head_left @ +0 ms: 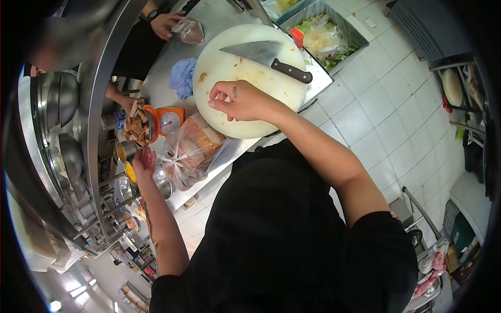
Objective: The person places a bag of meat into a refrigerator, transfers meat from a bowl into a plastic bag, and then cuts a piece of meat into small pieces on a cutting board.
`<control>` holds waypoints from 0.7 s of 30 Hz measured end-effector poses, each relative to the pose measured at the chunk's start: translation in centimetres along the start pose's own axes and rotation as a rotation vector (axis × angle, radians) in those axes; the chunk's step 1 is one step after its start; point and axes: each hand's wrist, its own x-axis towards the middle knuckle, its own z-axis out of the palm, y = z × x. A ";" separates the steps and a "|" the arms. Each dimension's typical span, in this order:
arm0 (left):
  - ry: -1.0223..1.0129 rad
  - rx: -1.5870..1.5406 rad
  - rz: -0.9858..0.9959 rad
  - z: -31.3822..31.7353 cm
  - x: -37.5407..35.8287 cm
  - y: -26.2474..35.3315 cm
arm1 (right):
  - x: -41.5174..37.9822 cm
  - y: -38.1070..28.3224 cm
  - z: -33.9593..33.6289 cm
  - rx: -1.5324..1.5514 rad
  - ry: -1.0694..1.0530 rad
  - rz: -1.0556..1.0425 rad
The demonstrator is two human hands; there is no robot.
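Observation:
My right hand is held over the round white cutting board, its fingers curled in and the thumb near the index finger. Nothing shows in it. Behind it on the board lies a large knife with a dark handle, among small food scraps. My left hand is stretched out, palm partly up and fingers apart, at the near edge of a container of browned cooked meat. Whether it touches the container I cannot make out. A co-worker's hand is at the container's far side.
A clear bag of bread lies beside the board, near an orange dial scale and a blue cloth. Another co-worker's hand touches a small bag. A bin of greens and plastic stands beyond the board. Metal shelving runs along the left.

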 end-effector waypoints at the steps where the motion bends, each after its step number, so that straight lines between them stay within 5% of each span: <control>1: 0.006 -0.011 -0.004 0.2 -0.2 0.0 | 0.0 0.2 0.0 -0.004 -0.002 0.002; 21: -0.027 -0.003 -0.003 -0.1 0.2 -1.6 | -0.3 -0.4 0.0 -0.033 -0.015 0.010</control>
